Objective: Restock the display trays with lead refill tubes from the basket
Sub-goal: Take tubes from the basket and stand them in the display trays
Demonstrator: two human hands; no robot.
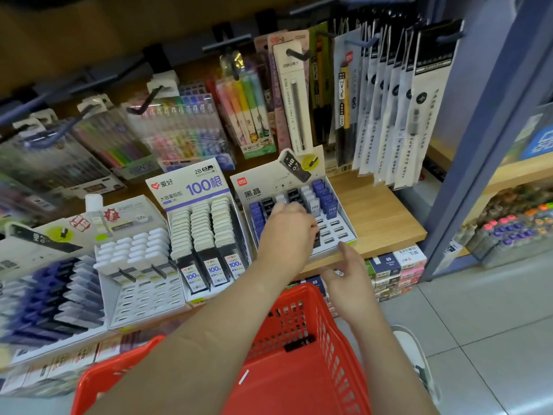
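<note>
The Deli display tray [350, 226] stands at the right end of the wooden shelf, with blue, black and white lead refill tubes [324, 199] in its back rows and empty slots in front. My left hand [285, 232] reaches across over this tray, fingers curled, and pinches a dark tube [316, 239] at the slots. Just below the shelf edge my right hand [348, 275] has its thumb raised and its fingers curled round a small tube. The red basket [302, 381] sits under my arms; a black tube [299, 344] and a white piece [244, 377] lie inside.
Left of the Deli tray stand a full "100" tray [206, 235], a half-filled white-capped tray [140, 283] and a tray of blue tubes [51, 301]. Pen packs hang on hooks [389, 100] above. Boxed stock [398, 271] sits under the shelf. A blue upright [484, 130] borders the right.
</note>
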